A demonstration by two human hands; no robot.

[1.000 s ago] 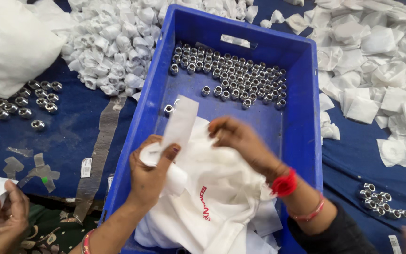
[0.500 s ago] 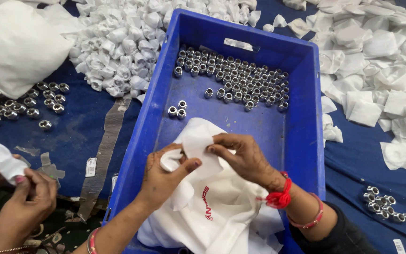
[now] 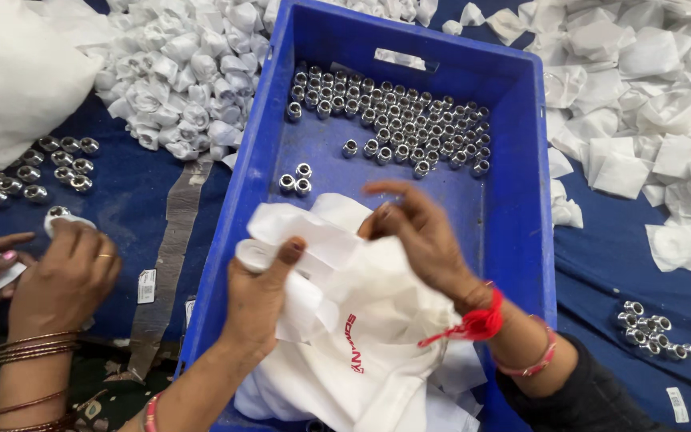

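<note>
A blue plastic crate [image 3: 521,200] stands in the middle, with several small silver metal nuts [image 3: 393,120] packed at its far end. A pile of white cloth bags [image 3: 361,344] fills its near end. My left hand [image 3: 261,292] grips a small white cloth wrap [image 3: 289,240] at its folded edge. My right hand [image 3: 417,236] pinches the same white cloth from the other side, fingers curled over it. Three loose nuts [image 3: 296,180] lie just beyond the cloth.
Heaps of wrapped white cloth bundles [image 3: 177,72] lie left of the crate, flat white cloth squares [image 3: 641,96] on the right. Loose nuts [image 3: 33,172] sit on the blue mat at left and nuts [image 3: 653,328] at right. Another person's hands [image 3: 49,272] work at the lower left.
My hands have drawn closer to me with the white cloth, folding it tighter. The other person's hands moved up and right at the left edge.
</note>
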